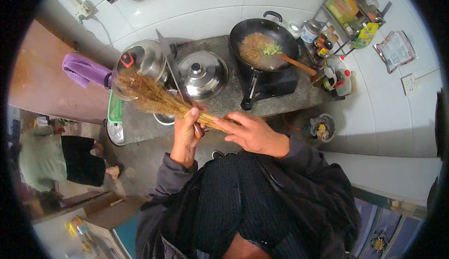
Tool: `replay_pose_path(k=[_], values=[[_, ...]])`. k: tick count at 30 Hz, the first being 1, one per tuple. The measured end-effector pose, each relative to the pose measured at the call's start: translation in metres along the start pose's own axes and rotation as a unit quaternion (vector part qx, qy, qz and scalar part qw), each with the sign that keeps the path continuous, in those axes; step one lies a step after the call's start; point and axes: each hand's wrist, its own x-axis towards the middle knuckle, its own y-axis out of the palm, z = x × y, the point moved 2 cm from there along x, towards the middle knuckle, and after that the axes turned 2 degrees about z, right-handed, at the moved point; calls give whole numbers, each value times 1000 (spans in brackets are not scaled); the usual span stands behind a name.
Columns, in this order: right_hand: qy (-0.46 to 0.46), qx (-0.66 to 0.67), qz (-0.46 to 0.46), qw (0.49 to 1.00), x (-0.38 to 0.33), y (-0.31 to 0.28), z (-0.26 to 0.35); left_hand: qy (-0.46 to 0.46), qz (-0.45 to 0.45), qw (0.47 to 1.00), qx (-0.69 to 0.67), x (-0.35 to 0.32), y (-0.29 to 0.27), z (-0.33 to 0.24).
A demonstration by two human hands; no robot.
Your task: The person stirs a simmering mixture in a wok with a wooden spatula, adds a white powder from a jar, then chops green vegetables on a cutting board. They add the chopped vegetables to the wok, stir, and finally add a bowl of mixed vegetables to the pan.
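Over the near edge of the counter [145, 130]: from my distant seat I see the straw-coloured bundle of stalks [156, 94] held slantwise, its bushy head up and left, its bare stems down and right.
Left hand [185, 136]: its fingers are closed around the stems, thumb on top, with the brown handle of a knife [169, 62] showing below the thumb.
Right hand [256, 133]: its bent fingers grip the lower end of the stems; I cannot tell where its thumb presses.
Knife: its blade rises away from me, crossing the bundle beside the round lid [203, 76].
Wok [287, 37]: it sits on a black stove [276, 88], with brown food [250, 51] and chopped green pieces [270, 48] inside and a wooden spatula [299, 64] leaning over its rim.
Wall corner: I make out bottles [325, 48] near a rack [351, 13].
Far left: another person [44, 161] in a pale top and dark shorts.
Floor: a lined bin [323, 123] stands right of my wearer's hands.
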Motion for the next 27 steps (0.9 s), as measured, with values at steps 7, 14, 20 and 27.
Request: replay_pose_path(k=[7, 14, 20, 27], values=[[280, -346, -28, 895, -62, -100, -182, 53, -106, 991, 67, -24, -36, 9], [322, -362, 154, 861, -85, -110, -305, 174, -236, 950, 104, -25, -6, 31], [198, -343, 184, 900, -58, -189, -316, 185, -302, 932, 81, -39, 7, 59], [184, -301, 156, 922, -27, -187, -341, 210, -343, 912, 83, -52, 18, 64]])
